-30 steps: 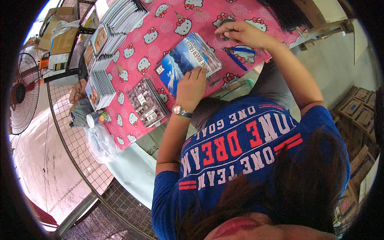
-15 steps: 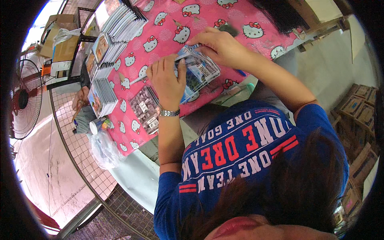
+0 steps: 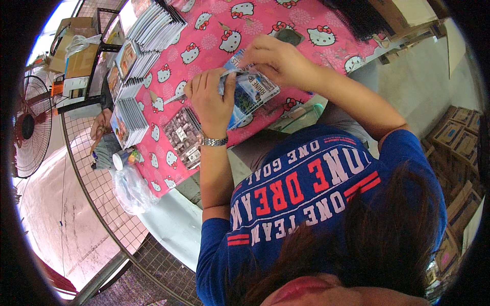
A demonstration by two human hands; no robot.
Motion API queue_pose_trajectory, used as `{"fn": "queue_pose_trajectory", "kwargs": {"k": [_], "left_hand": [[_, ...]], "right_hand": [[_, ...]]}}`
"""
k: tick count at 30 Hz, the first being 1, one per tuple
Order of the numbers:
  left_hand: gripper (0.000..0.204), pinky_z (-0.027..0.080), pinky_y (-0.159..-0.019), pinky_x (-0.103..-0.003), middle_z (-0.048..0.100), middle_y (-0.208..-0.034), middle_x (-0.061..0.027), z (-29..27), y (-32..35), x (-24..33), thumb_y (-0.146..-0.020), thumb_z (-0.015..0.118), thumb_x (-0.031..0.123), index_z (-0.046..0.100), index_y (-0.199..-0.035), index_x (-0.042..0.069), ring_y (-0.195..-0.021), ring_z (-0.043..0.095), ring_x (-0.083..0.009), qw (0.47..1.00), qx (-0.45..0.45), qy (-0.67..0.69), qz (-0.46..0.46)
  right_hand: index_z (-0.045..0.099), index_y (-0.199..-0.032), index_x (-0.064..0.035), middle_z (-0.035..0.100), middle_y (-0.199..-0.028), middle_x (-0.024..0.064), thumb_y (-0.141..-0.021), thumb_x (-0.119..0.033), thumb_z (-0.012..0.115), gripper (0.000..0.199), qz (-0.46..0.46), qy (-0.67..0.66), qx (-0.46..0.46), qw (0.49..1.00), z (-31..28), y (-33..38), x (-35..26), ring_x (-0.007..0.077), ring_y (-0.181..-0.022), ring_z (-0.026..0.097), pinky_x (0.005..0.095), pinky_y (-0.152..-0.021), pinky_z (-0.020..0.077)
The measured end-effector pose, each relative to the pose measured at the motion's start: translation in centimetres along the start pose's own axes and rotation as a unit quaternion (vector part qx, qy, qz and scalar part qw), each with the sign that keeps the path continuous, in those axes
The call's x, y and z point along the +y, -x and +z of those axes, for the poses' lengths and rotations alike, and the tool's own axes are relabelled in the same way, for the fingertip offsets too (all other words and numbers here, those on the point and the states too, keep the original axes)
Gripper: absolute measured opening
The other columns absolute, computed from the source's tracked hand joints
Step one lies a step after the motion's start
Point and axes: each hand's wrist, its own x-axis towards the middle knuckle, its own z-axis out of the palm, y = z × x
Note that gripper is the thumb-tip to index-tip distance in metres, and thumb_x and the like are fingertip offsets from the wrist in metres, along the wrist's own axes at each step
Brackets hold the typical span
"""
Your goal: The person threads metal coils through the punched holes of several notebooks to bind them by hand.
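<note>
Over the pink patterned tablecloth (image 3: 265,23), a blue notebook (image 3: 251,94) with a picture cover is tilted between my two hands. My left hand (image 3: 211,97) is closed on its left side, thumb lying across the cover. At the far edge, the curled fingers of my right hand (image 3: 273,58) pinch the notebook, and their tips are partly hidden. A thin pale strip (image 3: 176,98) sticks out to the left from beneath my left fingers. Beside my left wrist, another spiral-bound notebook (image 3: 181,137) with a grey photo cover lies flat.
Stacked spiral-bound notebooks (image 3: 155,30) line the table's left side. Another person's hand (image 3: 100,125) is beyond them. A cup (image 3: 119,161) and plastic bag (image 3: 131,188) sit at the left corner. Black coils (image 3: 360,20) lie far right, near a dark flat piece (image 3: 289,36). Cartons (image 3: 457,130) stand right.
The right fingers have curled in more at the notebook's far edge, and the notebook has shifted slightly. My left hand has barely moved. The dark flat piece shows more plainly.
</note>
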Motion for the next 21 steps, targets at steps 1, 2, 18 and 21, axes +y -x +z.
{"fn": "queue_pose_trajectory", "kwargs": {"k": [1,2,18,21], "left_hand": [[0.02,0.035,-0.089,-0.041,0.065,-0.094,-0.0052,0.0,-0.1,0.3,-0.087,0.066,0.029,0.064,-0.094,0.011,-0.094,0.057,-0.0254,1.0,0.002,-0.001,-0.004],[0.021,0.035,-0.089,-0.041,0.066,-0.094,-0.0053,0.1,-0.1,0.5,-0.087,0.066,0.03,0.064,-0.095,0.011,-0.095,0.057,-0.0254,1.0,0.003,-0.005,-0.007],[0.023,0.034,-0.093,-0.043,0.065,-0.102,-0.0073,-0.5,-0.8,2.7,-0.089,0.061,0.023,0.062,-0.109,0.012,-0.099,0.058,-0.0264,0.998,-0.062,-0.009,0.008],[0.025,0.033,-0.096,-0.046,0.065,-0.106,-0.0075,-0.3,-0.3,3.5,-0.089,0.06,0.023,0.061,-0.112,0.012,-0.101,0.058,-0.0275,0.996,-0.071,-0.043,0.025]], "right_hand": [[0.067,-0.107,-0.0081,0.062,-0.097,0.0104,-0.077,0.001,0.067,0.031,-0.014,0.011,0.008,1.0,0.0,0.5,-0.1,0.0295,-0.093,0.062,0.0376,-0.08,0.0497],[0.068,-0.108,-0.0085,0.062,-0.096,0.0105,-0.078,0.001,0.067,0.032,-0.028,0.023,0.016,0.999,-0.1,0.8,-0.2,0.0291,-0.093,0.062,0.0372,-0.08,0.0497],[0.066,-0.117,-0.0052,0.061,-0.098,0.0109,-0.087,-0.008,0.064,0.03,0.24,-0.21,-0.105,0.942,-1.4,0.9,-0.3,0.0238,-0.093,0.066,0.0326,-0.078,0.0501],[0.062,-0.118,-0.0034,0.065,-0.096,0.0149,-0.091,-0.011,0.06,0.027,0.145,-0.075,-0.054,0.985,-1.2,1.3,-1.3,0.0293,-0.09,0.065,0.0367,-0.077,0.0504]]}}
